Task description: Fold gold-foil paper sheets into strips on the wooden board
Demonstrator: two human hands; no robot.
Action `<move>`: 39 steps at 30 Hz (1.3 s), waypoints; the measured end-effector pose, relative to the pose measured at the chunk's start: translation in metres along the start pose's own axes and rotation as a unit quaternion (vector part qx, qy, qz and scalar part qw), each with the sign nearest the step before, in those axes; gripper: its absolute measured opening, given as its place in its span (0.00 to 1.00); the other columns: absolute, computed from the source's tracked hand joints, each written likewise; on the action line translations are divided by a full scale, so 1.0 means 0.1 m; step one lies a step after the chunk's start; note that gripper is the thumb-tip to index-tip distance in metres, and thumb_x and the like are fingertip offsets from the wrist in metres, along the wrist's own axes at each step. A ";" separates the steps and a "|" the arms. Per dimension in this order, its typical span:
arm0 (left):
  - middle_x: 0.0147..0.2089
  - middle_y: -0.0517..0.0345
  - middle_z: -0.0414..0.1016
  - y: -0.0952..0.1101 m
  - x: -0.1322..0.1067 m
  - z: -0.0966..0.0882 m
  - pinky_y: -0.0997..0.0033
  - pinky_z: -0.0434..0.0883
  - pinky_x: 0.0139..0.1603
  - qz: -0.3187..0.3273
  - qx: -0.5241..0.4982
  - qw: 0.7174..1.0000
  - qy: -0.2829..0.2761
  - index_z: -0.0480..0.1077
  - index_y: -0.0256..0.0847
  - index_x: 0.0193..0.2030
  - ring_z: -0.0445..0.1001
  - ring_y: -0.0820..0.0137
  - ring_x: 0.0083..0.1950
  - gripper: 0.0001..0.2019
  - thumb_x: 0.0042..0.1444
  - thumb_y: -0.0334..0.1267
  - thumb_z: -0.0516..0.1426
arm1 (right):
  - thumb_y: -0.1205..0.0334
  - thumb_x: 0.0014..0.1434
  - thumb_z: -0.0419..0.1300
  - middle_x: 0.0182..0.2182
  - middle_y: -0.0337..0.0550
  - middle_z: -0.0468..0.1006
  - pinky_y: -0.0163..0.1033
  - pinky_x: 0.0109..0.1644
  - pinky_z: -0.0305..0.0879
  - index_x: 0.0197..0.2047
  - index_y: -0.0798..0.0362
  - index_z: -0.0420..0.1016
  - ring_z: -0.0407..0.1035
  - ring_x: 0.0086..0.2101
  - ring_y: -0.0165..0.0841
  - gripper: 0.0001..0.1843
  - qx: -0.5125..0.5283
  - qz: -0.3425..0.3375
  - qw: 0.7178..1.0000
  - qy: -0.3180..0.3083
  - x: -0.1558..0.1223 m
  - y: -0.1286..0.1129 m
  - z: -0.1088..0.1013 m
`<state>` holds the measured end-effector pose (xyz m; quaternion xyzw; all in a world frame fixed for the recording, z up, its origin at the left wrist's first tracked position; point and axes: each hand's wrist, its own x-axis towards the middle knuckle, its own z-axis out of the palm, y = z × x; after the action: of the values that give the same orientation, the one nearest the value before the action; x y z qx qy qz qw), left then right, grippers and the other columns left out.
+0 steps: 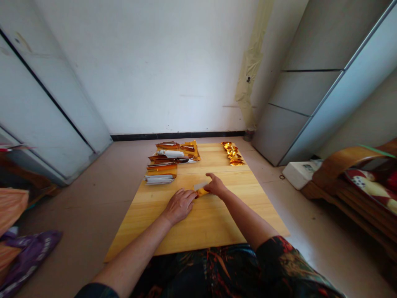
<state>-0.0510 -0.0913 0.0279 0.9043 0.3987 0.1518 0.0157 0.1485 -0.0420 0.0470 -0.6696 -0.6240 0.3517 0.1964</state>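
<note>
A small piece of gold foil paper [202, 191], with a pale side showing along its upper edge, lies partly folded near the middle of the wooden board. My left hand [181, 205] rests on the board, its fingers close together and holding the paper's left end. At the right end, my right hand [216, 185] grips the paper with curled fingers, while its index finger points out to the left. Both palms face down, so the fingertips are partly hidden. Behind my left hand lie stacks of gold and white paper sheets [161, 170]. Several folded shiny gold pieces [233, 154] sit at the far right corner.
The wooden board [248, 203] is right in front of my lap. Beyond it stands a white wall with a dark skirting. A grey cabinet [288, 111] and a wooden seat [335, 190] with a white box [299, 174] are at right. A purple bag [34, 256] lies at left.
</note>
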 end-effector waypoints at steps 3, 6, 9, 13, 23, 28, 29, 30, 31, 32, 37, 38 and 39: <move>0.52 0.53 0.72 0.02 0.00 0.01 0.56 0.60 0.60 -0.010 0.009 1.000 -0.006 0.67 0.45 0.52 0.70 0.65 0.52 0.17 0.56 0.31 0.52 | 0.70 0.45 0.61 0.30 0.40 0.77 0.31 0.32 0.60 0.58 0.50 0.62 0.72 0.32 0.31 0.35 -0.121 -0.041 0.991 0.037 -0.04 0.02 0.03; 0.51 0.52 0.73 0.08 0.01 0.01 0.55 0.60 0.59 -0.022 0.019 1.000 -0.010 0.68 0.44 0.50 0.71 0.64 0.51 0.14 0.57 0.33 0.52 | 0.69 0.49 0.59 0.34 0.44 0.79 0.33 0.34 0.60 0.57 0.50 0.64 0.72 0.36 0.35 0.30 -0.189 -0.055 0.978 0.061 -0.09 0.04 0.06; 0.49 0.53 0.74 0.12 0.04 0.01 0.53 0.59 0.60 -0.034 0.022 0.999 0.002 0.70 0.44 0.47 0.72 0.64 0.50 0.11 0.57 0.34 0.53 | 0.68 0.52 0.57 0.34 0.43 0.79 0.33 0.35 0.60 0.50 0.49 0.71 0.72 0.35 0.34 0.20 -0.198 -0.086 0.975 0.052 -0.11 0.07 0.05; 0.44 0.55 0.76 0.12 0.07 0.05 0.54 0.60 0.58 -0.059 0.008 0.998 0.022 0.72 0.45 0.41 0.73 0.65 0.47 0.08 0.58 0.36 0.54 | 0.70 0.52 0.56 0.32 0.40 0.79 0.31 0.36 0.61 0.36 0.52 0.77 0.71 0.33 0.30 0.11 -0.158 -0.147 0.976 -0.016 -0.12 0.11 -0.06; 0.48 0.55 0.77 0.14 0.07 0.07 0.50 0.57 0.61 -0.099 -0.010 0.994 0.042 0.73 0.46 0.42 0.73 0.65 0.48 0.11 0.58 0.32 0.52 | 0.79 0.46 0.56 0.36 0.41 0.76 0.30 0.38 0.62 0.42 0.55 0.76 0.68 0.33 0.28 0.21 -0.123 -0.251 0.958 -0.057 -0.13 0.29 -0.15; 0.43 0.53 0.75 0.24 0.09 0.05 0.55 0.60 0.56 -0.097 0.038 0.994 0.026 0.69 0.47 0.50 0.72 0.63 0.46 0.13 0.58 0.35 0.53 | 0.76 0.51 0.57 0.35 0.41 0.75 0.31 0.41 0.62 0.39 0.52 0.77 0.68 0.36 0.29 0.15 -0.144 -0.313 0.938 -0.024 -0.08 0.36 -0.10; 0.43 0.53 0.75 0.25 0.09 0.05 0.57 0.61 0.53 -0.095 0.043 0.994 0.024 0.69 0.46 0.50 0.71 0.63 0.46 0.13 0.58 0.35 0.52 | 0.75 0.53 0.56 0.35 0.42 0.75 0.31 0.42 0.62 0.39 0.52 0.77 0.68 0.36 0.29 0.13 -0.155 -0.317 0.935 -0.020 -0.08 0.38 -0.10; 0.43 0.52 0.75 0.25 0.10 0.05 0.59 0.62 0.51 -0.092 0.047 0.994 0.022 0.69 0.46 0.49 0.71 0.63 0.45 0.13 0.58 0.36 0.52 | 0.73 0.55 0.56 0.35 0.42 0.74 0.31 0.41 0.62 0.39 0.52 0.78 0.68 0.36 0.29 0.12 -0.166 -0.316 0.934 -0.017 -0.09 0.40 -0.11; 0.43 0.52 0.74 0.25 0.10 0.05 0.60 0.62 0.50 -0.090 0.049 0.995 0.021 0.70 0.46 0.49 0.71 0.63 0.45 0.12 0.59 0.36 0.51 | 0.71 0.57 0.56 0.36 0.42 0.74 0.31 0.41 0.62 0.39 0.51 0.78 0.69 0.35 0.29 0.11 -0.177 -0.313 0.933 -0.013 -0.09 0.41 -0.13; 0.43 0.52 0.74 0.26 0.10 0.05 0.61 0.62 0.49 -0.089 0.050 0.995 0.019 0.70 0.46 0.48 0.70 0.63 0.45 0.12 0.59 0.36 0.51 | 0.69 0.58 0.56 0.36 0.42 0.74 0.30 0.40 0.61 0.40 0.51 0.78 0.69 0.35 0.29 0.11 -0.185 -0.309 0.933 -0.009 -0.10 0.43 -0.13; 0.42 0.53 0.72 0.30 0.13 0.05 0.61 0.61 0.47 -0.106 0.062 0.992 -0.006 0.68 0.49 0.51 0.70 0.64 0.45 0.14 0.59 0.35 0.51 | 0.63 0.60 0.56 0.39 0.42 0.73 0.30 0.41 0.61 0.41 0.48 0.79 0.69 0.37 0.28 0.10 -0.197 -0.309 0.930 0.016 -0.11 0.51 -0.13; 0.42 0.53 0.72 0.31 0.13 0.05 0.61 0.61 0.46 -0.108 0.068 0.992 -0.010 0.68 0.49 0.52 0.70 0.63 0.45 0.15 0.59 0.35 0.51 | 0.62 0.60 0.56 0.40 0.42 0.73 0.30 0.41 0.61 0.41 0.48 0.79 0.69 0.37 0.28 0.10 -0.194 -0.308 0.931 0.018 -0.11 0.52 -0.13; 0.42 0.53 0.72 0.32 0.14 0.05 0.61 0.61 0.46 -0.108 0.073 0.991 -0.013 0.68 0.49 0.52 0.69 0.63 0.45 0.15 0.60 0.35 0.51 | 0.62 0.60 0.56 0.40 0.42 0.73 0.30 0.41 0.61 0.41 0.47 0.79 0.69 0.38 0.28 0.10 -0.191 -0.306 0.933 0.017 -0.10 0.52 -0.13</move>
<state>-0.0178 -0.1029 0.0317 0.8564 0.5040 0.1079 -0.0287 0.1939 -0.0573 0.0216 -0.4770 -0.8505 0.1376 0.1736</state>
